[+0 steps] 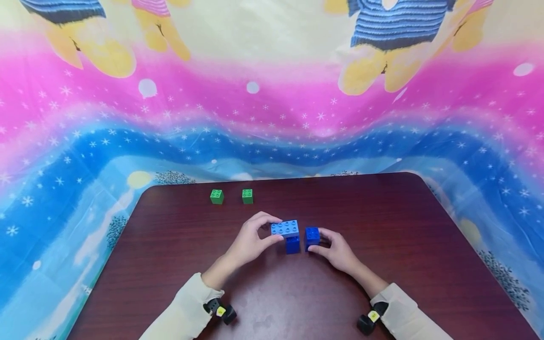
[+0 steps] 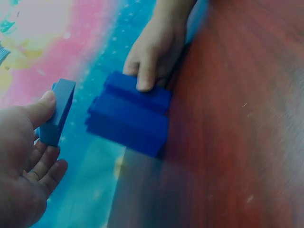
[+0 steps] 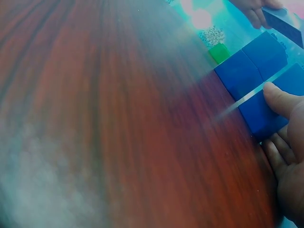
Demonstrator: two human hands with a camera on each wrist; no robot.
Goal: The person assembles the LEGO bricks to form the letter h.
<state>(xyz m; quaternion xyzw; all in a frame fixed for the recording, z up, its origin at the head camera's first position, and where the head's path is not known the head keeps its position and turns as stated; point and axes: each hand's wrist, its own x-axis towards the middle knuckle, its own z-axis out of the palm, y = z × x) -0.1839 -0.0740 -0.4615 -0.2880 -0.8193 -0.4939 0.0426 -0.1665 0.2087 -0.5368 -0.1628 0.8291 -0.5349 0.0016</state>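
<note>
My left hand (image 1: 248, 241) pinches a light blue building brick (image 1: 284, 228) with two rows of studs, between thumb and fingers. In the head view that brick partly covers a dark blue block (image 1: 292, 245) standing on the table. The left wrist view shows the light blue brick (image 2: 59, 114) apart from the dark blue blocks. My right hand (image 1: 339, 252) grips another dark blue block (image 1: 312, 235), thumb on its near side. A narrow gap between this gripped block (image 3: 263, 114) and the standing dark blue one (image 3: 242, 71) appears in the right wrist view.
Two green blocks, one on the left (image 1: 216, 197) and one to its right (image 1: 247, 196), stand near the back edge of the dark brown table (image 1: 361, 203). Behind the table hangs a patterned cloth (image 1: 272, 108).
</note>
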